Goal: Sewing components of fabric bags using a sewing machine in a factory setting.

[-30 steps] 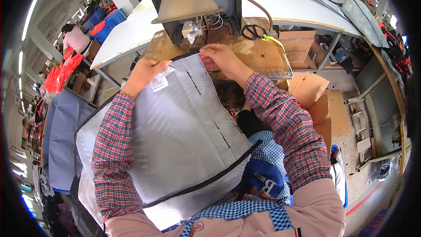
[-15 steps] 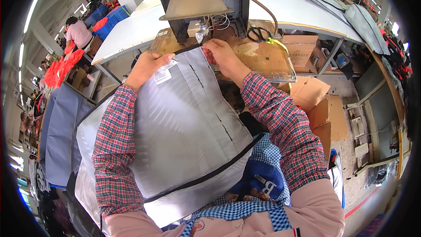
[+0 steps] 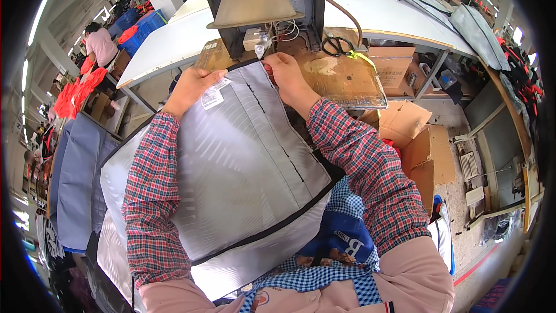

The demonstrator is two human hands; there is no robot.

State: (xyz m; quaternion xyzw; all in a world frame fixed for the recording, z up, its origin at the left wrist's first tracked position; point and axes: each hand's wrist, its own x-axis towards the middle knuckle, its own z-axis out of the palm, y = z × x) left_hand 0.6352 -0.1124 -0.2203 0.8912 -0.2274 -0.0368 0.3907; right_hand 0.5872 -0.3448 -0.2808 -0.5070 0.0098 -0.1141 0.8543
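Note:
A silver-grey fabric panel (image 3: 231, 174) with black edge binding slopes from the machine down toward my lap. My left hand (image 3: 194, 88) is closed on its upper left edge, thumb on top, beside a white label (image 3: 213, 96). At the upper right corner my right hand (image 3: 288, 79) pinches the bound edge, fingertips partly hidden. Between the hands, the panel's top edge lies just under the small metal working head (image 3: 261, 48) of a machine. Whether the edge touches that head, I cannot tell. A dashed black line runs down the panel's right side.
A beige cone-shaped hood (image 3: 253, 0) hangs above. Black-handled scissors (image 3: 337, 46) lie on the worn wooden worktop (image 3: 353, 84). An open cardboard box (image 3: 425, 153) stands to the right, white tables (image 3: 382, 14) behind. Another person (image 3: 101, 45) works far left.
The view has shifted slightly, with the scene a little further left. Both hands keep their hold on the fabric panel, which lies almost as before.

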